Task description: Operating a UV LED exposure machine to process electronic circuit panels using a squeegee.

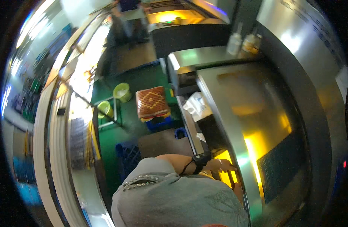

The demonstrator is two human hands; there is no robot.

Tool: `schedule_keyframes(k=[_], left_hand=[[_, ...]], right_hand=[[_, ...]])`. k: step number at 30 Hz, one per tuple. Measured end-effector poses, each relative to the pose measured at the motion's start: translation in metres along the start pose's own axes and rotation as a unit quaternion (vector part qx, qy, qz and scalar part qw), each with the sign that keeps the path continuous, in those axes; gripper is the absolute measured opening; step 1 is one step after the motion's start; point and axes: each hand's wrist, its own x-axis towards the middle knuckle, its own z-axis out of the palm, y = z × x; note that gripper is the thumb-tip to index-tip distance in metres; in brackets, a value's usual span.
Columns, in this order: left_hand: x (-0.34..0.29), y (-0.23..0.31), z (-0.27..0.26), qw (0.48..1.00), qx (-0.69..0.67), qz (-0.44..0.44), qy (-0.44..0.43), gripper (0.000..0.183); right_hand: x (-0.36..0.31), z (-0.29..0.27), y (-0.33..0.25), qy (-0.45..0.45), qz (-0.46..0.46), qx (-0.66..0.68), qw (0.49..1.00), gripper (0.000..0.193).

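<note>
My left hand (224,165) reaches across to the right, a black watch (200,160) on its wrist. It lies beside the front rim of a metal workbench (238,151), over a yellow-lit opening (224,156). Its fingers are small and blurred against the rim, so I cannot make out whether they grip anything. Just nearer to me, my right hand (238,190) shows only in part at the same rim; my body in a grey top covers the rest. A dark ribbed mat (285,166) rests on the bench top, where yellow light reflects.
White tissue (197,107) sits on the shelf left of the bench. Bottles (234,43) stand at its far end. On the green floor are a stool with a brown woven cover (151,102), green buckets (122,92) and a blue crate (128,155). A person (128,22) stands far off.
</note>
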Motion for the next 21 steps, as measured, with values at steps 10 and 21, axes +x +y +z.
schedule_keyframes(k=[10,21], left_hand=[[0.048,-0.071,0.012,0.97,-0.224,-0.031,-0.085,0.037],[-0.065,0.052,-0.021,0.918,-0.184,0.129,-0.327,0.057]], right_hand=[[-0.026,-0.01,-0.038,0.007,-0.022,0.102,0.995,0.027],[-0.095,-0.181,-0.089,0.0,-0.048,0.079,0.996,0.035]])
